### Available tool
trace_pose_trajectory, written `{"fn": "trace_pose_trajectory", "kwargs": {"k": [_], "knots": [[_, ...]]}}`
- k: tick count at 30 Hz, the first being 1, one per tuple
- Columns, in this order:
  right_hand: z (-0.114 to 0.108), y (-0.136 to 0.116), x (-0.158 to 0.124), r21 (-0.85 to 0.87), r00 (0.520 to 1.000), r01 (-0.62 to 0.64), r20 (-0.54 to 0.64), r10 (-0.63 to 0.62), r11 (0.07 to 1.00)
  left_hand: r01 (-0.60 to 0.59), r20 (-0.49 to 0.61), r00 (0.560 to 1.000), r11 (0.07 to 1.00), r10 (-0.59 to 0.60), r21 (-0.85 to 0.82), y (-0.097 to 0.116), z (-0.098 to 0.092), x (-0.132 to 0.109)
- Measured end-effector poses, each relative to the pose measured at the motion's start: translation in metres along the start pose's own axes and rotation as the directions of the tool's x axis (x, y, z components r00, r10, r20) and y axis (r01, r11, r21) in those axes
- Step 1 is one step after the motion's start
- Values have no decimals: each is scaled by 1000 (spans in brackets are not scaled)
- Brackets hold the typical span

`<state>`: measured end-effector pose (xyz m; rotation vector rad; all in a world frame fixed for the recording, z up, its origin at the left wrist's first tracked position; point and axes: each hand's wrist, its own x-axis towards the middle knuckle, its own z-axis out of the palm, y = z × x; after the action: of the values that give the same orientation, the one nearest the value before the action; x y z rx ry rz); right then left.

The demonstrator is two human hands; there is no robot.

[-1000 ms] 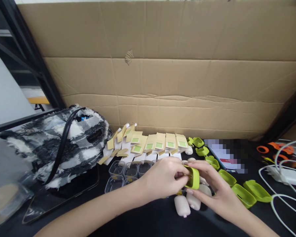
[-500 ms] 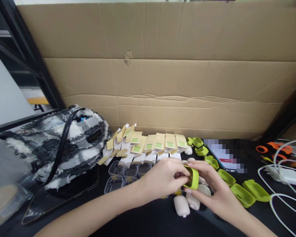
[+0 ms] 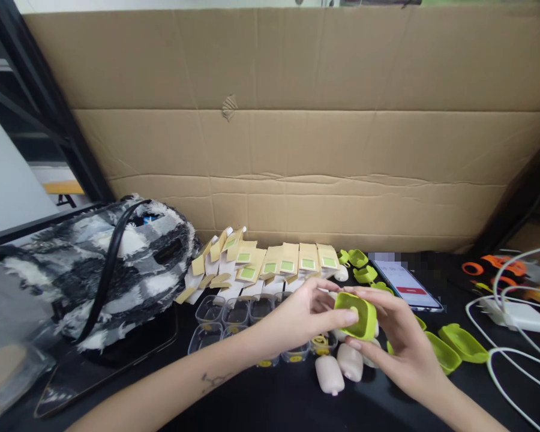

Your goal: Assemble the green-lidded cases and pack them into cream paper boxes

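Note:
Both my hands meet over the black table [image 3: 274, 402] on one lime-green case shell [image 3: 357, 314]. My left hand [image 3: 299, 318] pinches its left edge with thumb and forefinger. My right hand [image 3: 393, 345] cups it from the right and below, fingers curled round it. Under the hands lie two beige oval cases [image 3: 339, 370]. More green shells [image 3: 452, 348] lie in a row to the right. Small clear plastic boxes [image 3: 236, 315] stand to the left of my hands.
A row of kraft-paper cards with green squares [image 3: 270, 264] leans behind the boxes. A furry black-and-white bag [image 3: 103, 264] sits left. A phone [image 3: 407, 282], orange scissors [image 3: 495, 264] and a white charger with cables [image 3: 517, 315] lie right. A cardboard wall [image 3: 297, 132] closes the back.
My hands have lifted the green shell a little and turned it, so its opening faces more upward. The clear boxes beneath the hands now show. The camera has shifted slightly.

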<state>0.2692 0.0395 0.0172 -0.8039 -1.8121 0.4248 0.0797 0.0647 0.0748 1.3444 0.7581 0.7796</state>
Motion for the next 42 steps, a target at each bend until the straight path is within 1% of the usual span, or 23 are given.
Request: {"fn": "trace_pose_trajectory", "kwargs": {"k": [1, 3, 5, 7, 13, 15, 18, 25, 27, 29, 31, 33, 35, 37, 39, 42], "knots": [[-1, 0, 0, -22, 1000, 13, 9, -13, 1000, 51, 67, 997, 995, -45, -82, 1, 0, 0], [-1, 0, 0, -52, 999, 38, 20, -37, 998, 120, 168, 982, 969, -85, -214, 3, 0, -1], [-2, 0, 0, -54, 999, 41, 17, -40, 998, 144, 218, 973, 948, -82, -284, 5, 0, -2], [-2, 0, 1, -45, 1000, 28, 8, -27, 999, 132, 226, 972, 944, -63, -302, 6, -1, -2], [0, -1, 0, -65, 998, 0, 55, 4, 998, 132, 284, 957, 966, -66, -223, 3, -1, 0], [1, -3, 1, -82, 998, -2, 68, 7, 997, 129, 262, 962, 974, -77, -188, 3, -1, 1], [0, -7, 2, -104, 996, 11, 84, -3, 995, 100, 230, 971, 984, -64, -149, 2, -1, 1], [1, -9, -1, -155, 990, 101, 114, -84, 983, 45, 223, 974, 996, -27, -77, -7, -2, 2], [0, -9, -1, -150, 988, 112, 119, -95, 982, 26, 226, 974, 999, -19, -26, -9, -2, 4], [-3, -8, 3, -149, 991, 92, 110, -76, 984, -10, 210, 978, 999, -1, 50, -10, -3, 6], [-10, -4, 10, -194, 998, 26, 56, -15, 981, -63, 161, 986, 985, 37, 162, -8, -5, 7], [-20, 6, 21, -265, 998, -62, -18, 60, 962, -117, 95, 991, 945, 92, 306, -5, -10, 9], [-31, 20, 32, -321, 990, -138, -66, 123, 937, -157, 65, 988, 868, 143, 471, -1, -16, 9], [-42, 38, 41, -353, 985, -173, -78, 155, 920, -194, 84, 980, 753, 183, 628, 1, -21, 9], [-50, 55, 45, -388, 982, -189, -68, 177, 902, -227, 124, 971, 622, 205, 750, -1, -24, 9], [-55, 75, 43, -448, 979, -195, -39, 199, 873, -248, 174, 965, 455, 198, 855, -9, -22, 8]]}}
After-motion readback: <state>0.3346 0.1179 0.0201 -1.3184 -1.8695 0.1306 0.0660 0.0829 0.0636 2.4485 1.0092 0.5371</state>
